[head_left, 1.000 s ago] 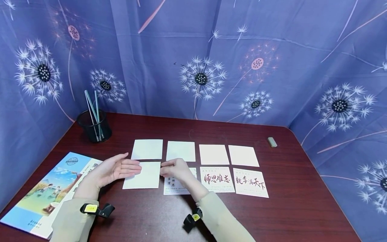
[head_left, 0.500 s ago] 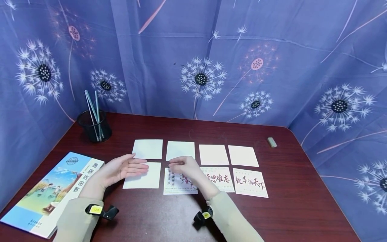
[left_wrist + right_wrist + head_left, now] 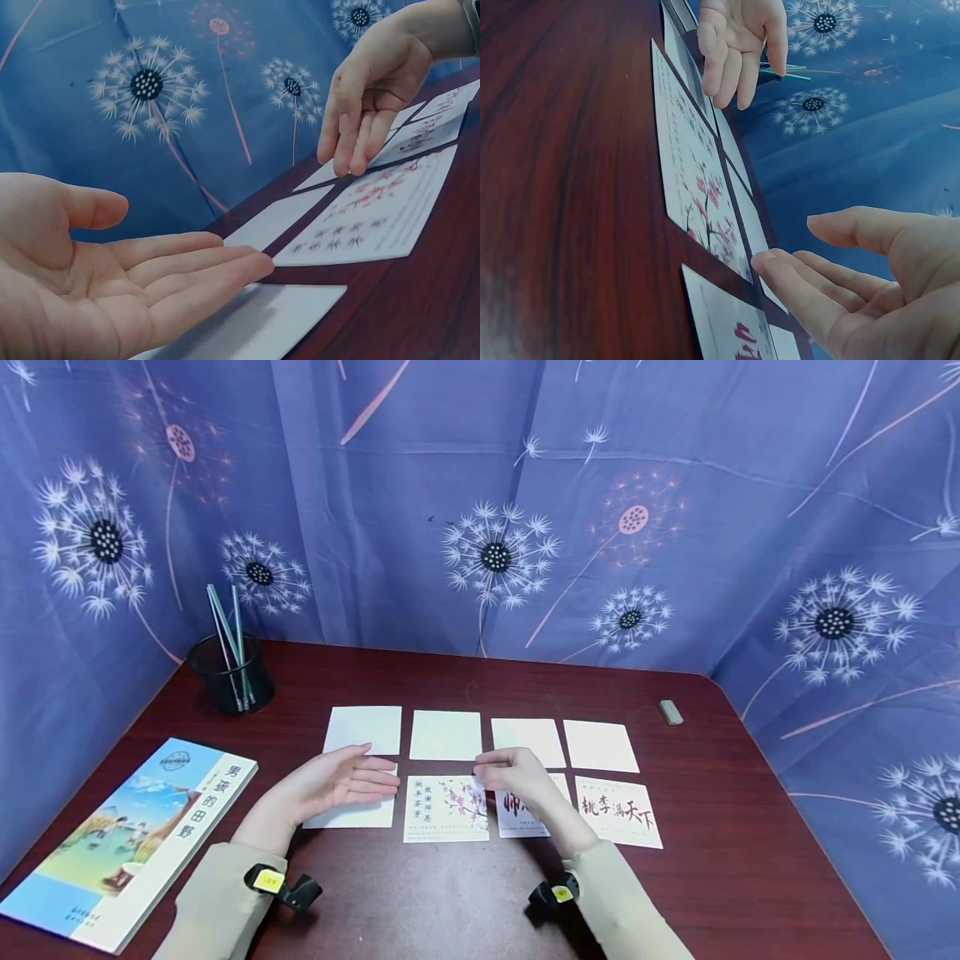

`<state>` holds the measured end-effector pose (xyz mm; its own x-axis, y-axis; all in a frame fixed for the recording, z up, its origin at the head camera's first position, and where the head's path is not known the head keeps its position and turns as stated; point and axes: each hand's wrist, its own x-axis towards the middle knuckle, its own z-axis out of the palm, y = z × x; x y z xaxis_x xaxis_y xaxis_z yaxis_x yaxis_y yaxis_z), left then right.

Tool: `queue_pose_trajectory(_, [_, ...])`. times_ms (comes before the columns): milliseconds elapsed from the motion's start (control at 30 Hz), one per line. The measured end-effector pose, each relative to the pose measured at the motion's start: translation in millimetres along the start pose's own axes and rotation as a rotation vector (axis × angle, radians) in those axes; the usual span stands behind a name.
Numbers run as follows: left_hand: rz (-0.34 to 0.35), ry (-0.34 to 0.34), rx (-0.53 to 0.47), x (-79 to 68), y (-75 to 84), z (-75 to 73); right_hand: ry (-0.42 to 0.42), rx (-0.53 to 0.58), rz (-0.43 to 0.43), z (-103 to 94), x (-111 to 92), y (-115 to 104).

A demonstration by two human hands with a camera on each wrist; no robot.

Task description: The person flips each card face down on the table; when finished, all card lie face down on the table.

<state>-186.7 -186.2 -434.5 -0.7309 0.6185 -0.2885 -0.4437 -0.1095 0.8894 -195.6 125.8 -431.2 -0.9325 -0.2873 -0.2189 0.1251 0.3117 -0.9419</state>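
Observation:
My left hand [image 3: 337, 789] hovers palm-up, fingers straight, over a blank white card [image 3: 345, 818] in the front row. To its right lies a card with plum blossoms and dark characters [image 3: 446, 810]. Near that card's right edge is my right hand [image 3: 517, 777], partly covering a card with red calligraphy [image 3: 517, 827]. In the right wrist view its fingers [image 3: 802, 292] are extended, thumb apart, and nothing is held. Another red calligraphy card [image 3: 618, 812] ends the front row. Whether my right fingertips touch a card is unclear.
Behind runs a row of blank cards [image 3: 446, 735]. A picture-covered book [image 3: 127, 843] lies at the left. A black mesh cup [image 3: 231, 677] with pencils stands at the back left, and an eraser [image 3: 671, 712] lies at the back right. A dandelion curtain [image 3: 405, 527] surrounds the table.
Both hands have moved right. The right hand went from the blank front card's edge past the plum blossom card, uncovering it. The left hand, still open, now covers more of the blank card.

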Motion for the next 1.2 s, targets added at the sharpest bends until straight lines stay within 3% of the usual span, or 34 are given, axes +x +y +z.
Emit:
queue_pose_trajectory(400, [-0.015, 0.093, 0.039, 9.1, 1.4, 9.9, 0.009, 0.009, 0.049, -3.6, -6.6, 6.5])
queue_pose_trajectory(1200, [-0.014, 0.086, -0.019, 10.4, 0.6, 21.3, 0.004, 0.017, 0.007, -4.8, -7.3, 11.9])
